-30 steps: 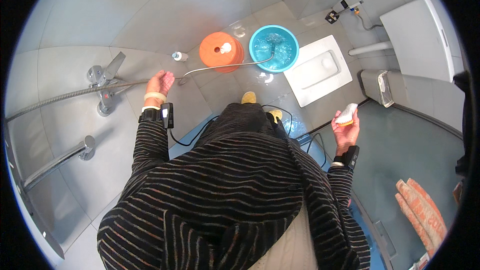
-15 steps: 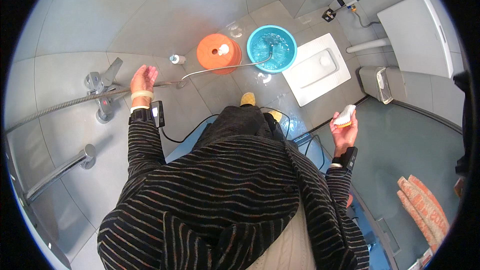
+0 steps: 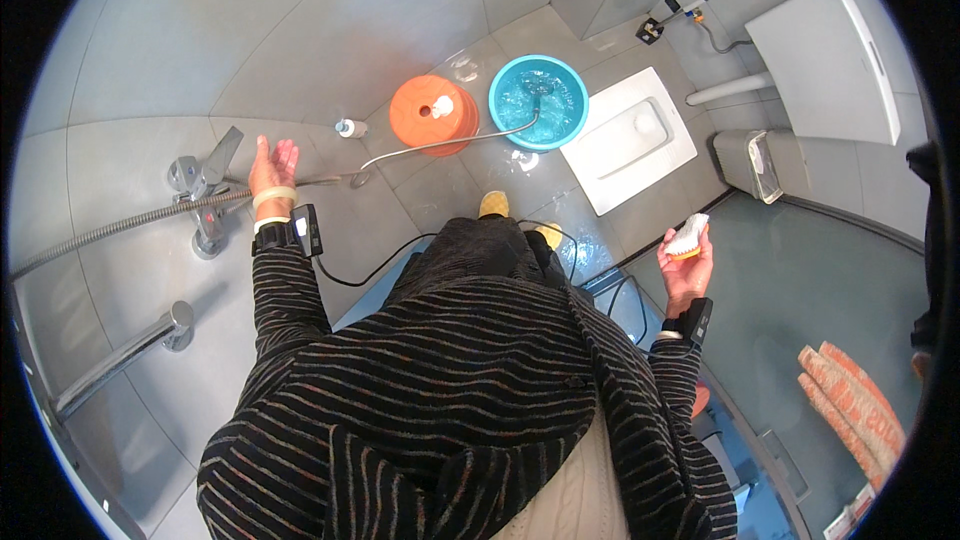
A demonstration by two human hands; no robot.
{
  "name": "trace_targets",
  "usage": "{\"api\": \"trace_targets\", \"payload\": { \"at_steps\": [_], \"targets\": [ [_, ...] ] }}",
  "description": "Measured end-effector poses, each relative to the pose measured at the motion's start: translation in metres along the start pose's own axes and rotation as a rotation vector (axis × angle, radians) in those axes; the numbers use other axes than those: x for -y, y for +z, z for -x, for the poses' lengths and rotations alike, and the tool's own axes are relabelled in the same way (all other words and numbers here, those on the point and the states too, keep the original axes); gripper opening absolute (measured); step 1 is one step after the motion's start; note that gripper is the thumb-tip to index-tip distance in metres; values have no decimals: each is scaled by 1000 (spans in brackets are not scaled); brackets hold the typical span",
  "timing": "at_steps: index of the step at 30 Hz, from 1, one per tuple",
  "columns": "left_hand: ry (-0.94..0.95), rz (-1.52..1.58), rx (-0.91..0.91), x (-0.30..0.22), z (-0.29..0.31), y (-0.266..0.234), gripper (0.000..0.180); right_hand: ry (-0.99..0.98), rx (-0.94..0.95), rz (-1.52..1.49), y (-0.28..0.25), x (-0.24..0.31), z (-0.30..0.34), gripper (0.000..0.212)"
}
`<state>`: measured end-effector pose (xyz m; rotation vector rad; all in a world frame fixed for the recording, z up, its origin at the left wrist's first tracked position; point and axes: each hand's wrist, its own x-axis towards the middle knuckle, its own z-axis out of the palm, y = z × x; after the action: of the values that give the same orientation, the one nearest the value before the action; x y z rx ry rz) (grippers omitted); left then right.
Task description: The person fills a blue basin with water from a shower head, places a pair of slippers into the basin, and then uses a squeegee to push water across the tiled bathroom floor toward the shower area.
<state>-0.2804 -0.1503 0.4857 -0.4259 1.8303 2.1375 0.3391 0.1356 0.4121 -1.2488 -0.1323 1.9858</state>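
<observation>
My left hand (image 3: 272, 166) is raised beside the chrome wall tap (image 3: 205, 185), palm turned up, its fingers and thumb apart and nothing in it. The metal shower hose (image 3: 130, 232) runs from the left, passing by or behind that hand; whether they touch I cannot tell. Its far end reaches into a blue basin (image 3: 497, 120) of rippling water, where the shower head (image 3: 541, 90) sits. On the right, my right hand (image 3: 684, 275) is closed around a scrub brush (image 3: 688, 236) with white bristles facing up and a yellow-orange back.
An upturned orange bucket (image 3: 410, 118) and a small white bottle (image 3: 350, 128) stand near the wall. A squat toilet (image 3: 610, 175) lies right of the basin, with a bin (image 3: 735, 168) and white cistern (image 3: 825, 60) beyond. Orange towels (image 3: 850, 410) hang lower right.
My left hand has shifted slightly left, closer to the tap, and its thumb now stands apart from the fingers. My right hand keeps its hold on the brush.
</observation>
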Motion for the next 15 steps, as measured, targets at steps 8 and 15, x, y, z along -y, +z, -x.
{"api": "trace_targets", "payload": {
  "at_steps": [8,15],
  "targets": [
    [15,39,25,-1,-3,5,51,-20,14,-23,-3,-2,5,34],
    [23,44,39,-2,-5,10,52,-45,-5,-45,-4,-5,14,34]
  ]
}}
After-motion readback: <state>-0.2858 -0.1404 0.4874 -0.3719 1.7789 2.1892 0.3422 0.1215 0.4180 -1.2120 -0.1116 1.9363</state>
